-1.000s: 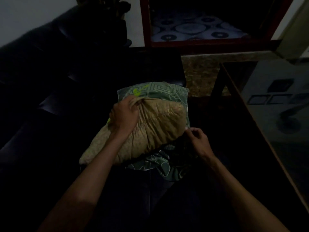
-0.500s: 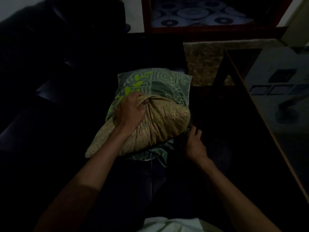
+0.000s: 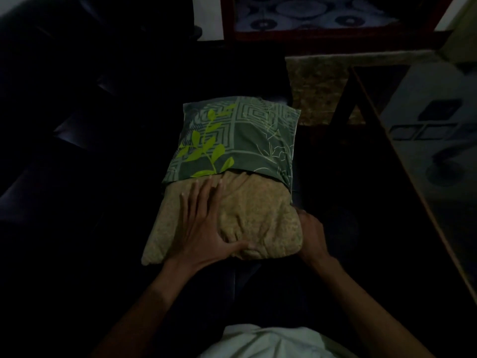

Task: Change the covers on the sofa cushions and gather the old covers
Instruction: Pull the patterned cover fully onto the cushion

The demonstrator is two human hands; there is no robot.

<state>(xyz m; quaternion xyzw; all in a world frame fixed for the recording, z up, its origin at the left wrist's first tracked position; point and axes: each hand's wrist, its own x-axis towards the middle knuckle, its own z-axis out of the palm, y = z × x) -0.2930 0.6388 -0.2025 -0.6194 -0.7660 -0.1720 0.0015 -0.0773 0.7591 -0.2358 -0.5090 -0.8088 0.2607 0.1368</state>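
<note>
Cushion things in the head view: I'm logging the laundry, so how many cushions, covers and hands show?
Tan cushion: 1
Green patterned cover: 1
Hands: 2, the left hand and the right hand
Total: 4

Cushion [image 3: 258, 218]: tan woven cloth, matt, wrinkled, finely speckled, cover [image 3: 240, 138]: thin smooth green printed cloth, matt, sofa [image 3: 77, 151]: dark leather-like upholstery, faint sheen, counter [image 3: 428, 156]: glossy reflective top, wood edge, rug [image 3: 317, 86]: rough mottled pile
</note>
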